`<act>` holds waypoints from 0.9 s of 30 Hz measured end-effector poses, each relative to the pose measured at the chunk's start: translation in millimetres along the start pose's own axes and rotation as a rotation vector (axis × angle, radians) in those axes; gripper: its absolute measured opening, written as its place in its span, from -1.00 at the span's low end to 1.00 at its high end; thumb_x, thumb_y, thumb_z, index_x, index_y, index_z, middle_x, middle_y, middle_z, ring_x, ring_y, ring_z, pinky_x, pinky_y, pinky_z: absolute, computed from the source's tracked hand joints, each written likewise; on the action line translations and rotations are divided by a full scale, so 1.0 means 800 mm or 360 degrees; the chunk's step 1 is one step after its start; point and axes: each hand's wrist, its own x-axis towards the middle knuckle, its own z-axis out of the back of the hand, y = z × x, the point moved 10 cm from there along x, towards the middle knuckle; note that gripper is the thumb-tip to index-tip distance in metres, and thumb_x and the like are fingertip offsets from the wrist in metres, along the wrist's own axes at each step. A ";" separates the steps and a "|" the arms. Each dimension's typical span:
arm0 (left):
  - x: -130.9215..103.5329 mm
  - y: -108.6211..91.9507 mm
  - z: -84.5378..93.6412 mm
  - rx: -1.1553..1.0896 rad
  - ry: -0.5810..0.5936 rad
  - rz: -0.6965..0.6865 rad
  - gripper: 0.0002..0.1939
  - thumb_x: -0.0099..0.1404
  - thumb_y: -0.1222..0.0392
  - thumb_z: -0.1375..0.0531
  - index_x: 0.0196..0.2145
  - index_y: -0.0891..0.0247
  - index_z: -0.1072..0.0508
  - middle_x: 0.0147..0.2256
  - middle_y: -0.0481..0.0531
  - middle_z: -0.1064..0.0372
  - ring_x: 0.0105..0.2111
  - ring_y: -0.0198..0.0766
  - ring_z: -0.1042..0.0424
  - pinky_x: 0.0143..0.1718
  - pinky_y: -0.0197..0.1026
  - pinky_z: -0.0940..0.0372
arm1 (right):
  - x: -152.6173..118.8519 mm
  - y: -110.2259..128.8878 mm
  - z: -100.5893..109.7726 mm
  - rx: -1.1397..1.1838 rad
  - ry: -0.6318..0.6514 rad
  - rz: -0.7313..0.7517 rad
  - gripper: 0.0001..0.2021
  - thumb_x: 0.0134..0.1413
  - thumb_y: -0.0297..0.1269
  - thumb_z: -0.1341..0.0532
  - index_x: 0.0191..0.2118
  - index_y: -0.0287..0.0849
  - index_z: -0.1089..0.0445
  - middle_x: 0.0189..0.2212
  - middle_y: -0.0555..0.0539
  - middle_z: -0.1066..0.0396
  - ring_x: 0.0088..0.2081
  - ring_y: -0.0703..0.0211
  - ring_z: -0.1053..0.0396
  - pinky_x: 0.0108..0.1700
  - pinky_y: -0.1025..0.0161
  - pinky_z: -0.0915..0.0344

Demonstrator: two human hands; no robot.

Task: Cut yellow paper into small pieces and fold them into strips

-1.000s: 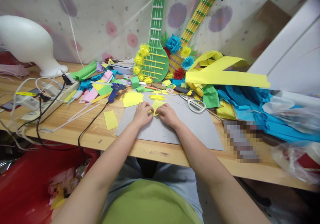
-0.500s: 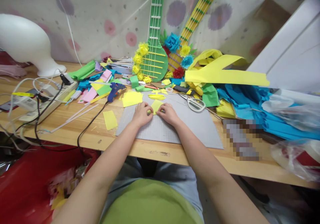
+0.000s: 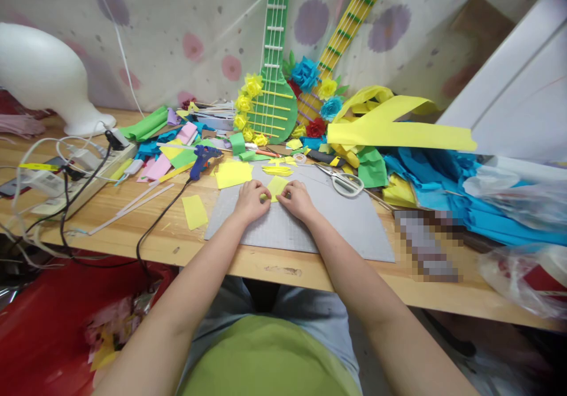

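A small piece of yellow paper (image 3: 277, 187) lies between my two hands over the grey cutting mat (image 3: 305, 231). My left hand (image 3: 253, 200) pinches its left edge, the fingers curled. At its right edge my right hand (image 3: 297, 199) pinches the same paper. Just beyond my fingers are folded yellow paper strips (image 3: 277, 170). A larger yellow sheet (image 3: 234, 174) lies left of them at the mat's edge, and another yellow piece (image 3: 195, 212) rests on the wood. Scissors (image 3: 343, 183) with white handles lie on the mat to the right.
A blue glue gun (image 3: 205, 161) with a black cord lies to the left, near a power strip (image 3: 84, 177) full of plugs. Green (image 3: 277, 107) and yellow paper-decorated guitars (image 3: 349, 27) lean at the back. Blue crepe paper (image 3: 434, 189) heaps up on the right.
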 end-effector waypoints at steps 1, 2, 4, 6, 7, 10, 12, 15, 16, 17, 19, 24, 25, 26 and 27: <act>0.000 0.000 0.000 -0.0002 0.0000 0.0002 -0.91 0.04 0.23 -0.17 -0.43 0.16 -0.46 -0.24 0.04 -0.24 -0.12 -0.15 -0.21 -0.04 -0.08 -0.14 | 0.000 0.000 0.000 -0.0004 -0.0005 0.0005 -0.89 -0.12 -0.31 -0.22 -0.56 -0.16 -0.31 -0.36 -0.09 -0.25 -0.23 0.11 -0.17 -0.09 0.12 -0.17; 0.000 0.000 0.000 -0.0004 -0.0002 0.0005 -0.90 0.04 0.24 -0.17 -0.43 0.15 -0.47 -0.24 0.04 -0.24 -0.12 -0.15 -0.21 -0.03 -0.08 -0.14 | 0.000 0.000 0.000 -0.0012 -0.0008 0.0010 -0.89 -0.12 -0.31 -0.22 -0.56 -0.16 -0.31 -0.36 -0.09 -0.25 -0.22 0.11 -0.16 -0.09 0.11 -0.17; 0.000 0.000 0.001 -0.0004 -0.0008 0.0022 -0.90 0.03 0.24 -0.17 -0.44 0.15 -0.47 -0.24 0.04 -0.25 -0.12 -0.15 -0.22 -0.03 -0.07 -0.14 | 0.000 0.001 0.000 -0.0032 -0.0014 0.0020 -0.88 -0.11 -0.31 -0.22 -0.56 -0.17 -0.30 -0.35 -0.09 -0.25 -0.22 0.10 -0.16 -0.09 0.11 -0.17; 0.001 0.002 0.001 -0.0006 -0.0012 0.0056 -0.90 0.02 0.25 -0.18 -0.45 0.15 -0.47 -0.24 0.03 -0.26 -0.13 -0.15 -0.23 -0.03 -0.07 -0.15 | -0.001 0.003 0.000 -0.0054 -0.0018 0.0033 -0.88 -0.10 -0.30 -0.22 -0.56 -0.17 -0.30 -0.34 -0.10 -0.25 -0.21 0.09 -0.16 -0.08 0.10 -0.17; 0.001 0.003 0.001 -0.0010 -0.0011 0.0077 -0.90 0.02 0.25 -0.18 -0.45 0.14 -0.48 -0.24 0.03 -0.26 -0.13 -0.15 -0.23 -0.04 -0.07 -0.15 | -0.001 0.003 0.000 -0.0067 -0.0017 0.0037 -0.88 -0.10 -0.30 -0.22 -0.55 -0.17 -0.30 -0.34 -0.10 -0.25 -0.21 0.09 -0.16 -0.08 0.10 -0.17; 0.003 0.006 0.001 -0.0030 0.0004 0.0140 -0.90 -0.02 0.24 -0.21 -0.46 0.14 -0.49 -0.25 0.01 -0.27 -0.14 -0.15 -0.24 -0.03 -0.07 -0.15 | -0.003 0.006 0.000 -0.0096 -0.0024 0.0065 -0.89 -0.10 -0.30 -0.21 -0.54 -0.16 -0.29 -0.35 -0.10 -0.24 -0.21 0.08 -0.16 -0.09 0.10 -0.17; 0.005 0.008 0.000 -0.0030 0.0011 0.0177 -0.91 -0.01 0.22 -0.21 -0.47 0.14 -0.49 -0.26 0.01 -0.29 -0.15 -0.15 -0.25 -0.03 -0.07 -0.15 | -0.004 0.009 0.001 -0.0108 -0.0042 0.0090 -0.89 -0.10 -0.31 -0.21 -0.54 -0.16 -0.29 -0.36 -0.10 -0.23 -0.22 0.08 -0.16 -0.11 0.10 -0.18; 0.006 0.010 0.000 -0.0009 -0.0017 0.0232 -0.89 0.06 0.14 -0.19 -0.46 0.16 -0.50 -0.26 0.03 -0.30 -0.16 -0.14 -0.25 -0.03 -0.06 -0.15 | -0.004 0.011 0.001 -0.0130 -0.0039 0.0097 -0.89 -0.10 -0.31 -0.21 -0.54 -0.16 -0.28 -0.36 -0.11 -0.24 -0.23 0.07 -0.15 -0.11 0.10 -0.19; 0.006 0.011 0.001 0.0000 -0.0034 0.0241 -0.87 0.07 0.10 -0.19 -0.47 0.17 -0.49 -0.26 0.03 -0.31 -0.16 -0.13 -0.25 -0.04 -0.06 -0.15 | -0.004 0.011 0.000 -0.0140 -0.0027 0.0090 -0.89 -0.10 -0.31 -0.21 -0.54 -0.16 -0.28 -0.35 -0.12 -0.24 -0.22 0.07 -0.15 -0.11 0.10 -0.19; 0.006 0.011 0.001 0.0008 -0.0047 0.0241 -0.85 0.07 0.07 -0.19 -0.47 0.17 -0.49 -0.26 0.04 -0.31 -0.16 -0.13 -0.25 -0.05 -0.06 -0.15 | -0.004 0.011 0.000 -0.0150 -0.0016 0.0084 -0.89 -0.09 -0.31 -0.21 -0.54 -0.16 -0.27 -0.35 -0.12 -0.24 -0.22 0.06 -0.15 -0.12 0.10 -0.19; 0.006 0.010 0.000 0.0023 -0.0057 0.0221 -0.84 0.04 0.04 -0.22 -0.48 0.17 -0.49 -0.26 0.04 -0.30 -0.16 -0.13 -0.25 -0.06 -0.06 -0.15 | -0.005 0.013 0.000 -0.0181 -0.0001 0.0090 -0.89 -0.08 -0.31 -0.20 -0.53 -0.16 -0.27 -0.34 -0.13 -0.24 -0.21 0.06 -0.15 -0.12 0.10 -0.19; 0.005 0.007 -0.001 0.0042 -0.0039 0.0164 -0.87 0.04 0.07 -0.23 -0.47 0.15 -0.48 -0.26 0.03 -0.29 -0.17 -0.14 -0.24 -0.07 -0.07 -0.15 | -0.008 0.026 -0.001 -0.0341 0.0045 0.0170 -0.91 -0.05 -0.29 -0.17 -0.46 -0.16 -0.27 -0.34 -0.15 -0.22 -0.21 0.03 -0.14 -0.15 0.10 -0.19; 0.005 0.006 -0.001 0.0047 -0.0040 0.0156 -0.87 0.04 0.08 -0.23 -0.47 0.15 -0.48 -0.26 0.03 -0.29 -0.17 -0.14 -0.24 -0.08 -0.07 -0.15 | -0.009 0.028 -0.001 -0.0370 0.0054 0.0178 -0.91 -0.05 -0.28 -0.17 -0.44 -0.16 -0.27 -0.33 -0.16 -0.22 -0.20 0.02 -0.14 -0.16 0.10 -0.19; 0.005 0.006 0.000 0.0053 -0.0043 0.0151 -0.87 0.05 0.08 -0.23 -0.47 0.15 -0.47 -0.26 0.03 -0.29 -0.17 -0.14 -0.24 -0.08 -0.07 -0.14 | -0.010 0.029 -0.001 -0.0389 0.0063 0.0181 -0.91 -0.05 -0.27 -0.17 -0.43 -0.16 -0.26 -0.32 -0.17 -0.22 -0.20 0.01 -0.13 -0.17 0.10 -0.19; 0.005 0.005 0.000 0.0057 -0.0047 0.0147 -0.88 0.04 0.08 -0.23 -0.47 0.16 -0.47 -0.26 0.03 -0.29 -0.17 -0.14 -0.24 -0.08 -0.07 -0.14 | -0.010 0.029 -0.001 -0.0398 0.0069 0.0182 -0.90 -0.06 -0.26 -0.17 -0.41 -0.16 -0.26 -0.31 -0.17 -0.22 -0.20 0.00 -0.13 -0.18 0.10 -0.19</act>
